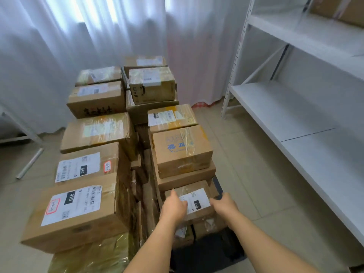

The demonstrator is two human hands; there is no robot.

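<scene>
A small cardboard parcel (197, 196) with a white label marked 010 sits at the near right of a stack of boxes. My left hand (174, 207) lies on its left side, fingers over the top edge. My right hand (223, 204) is at its right edge, fingers curled around the side. Both forearms reach in from the bottom of the view. The parcel rests on other boxes; its lower part is hidden by my hands.
Several taped cardboard boxes (78, 211) stand piled on a dark cart (212, 253) in the middle of the floor. A white metal shelf unit (295, 115) runs along the right, with a box on its top shelf. White curtains hang behind.
</scene>
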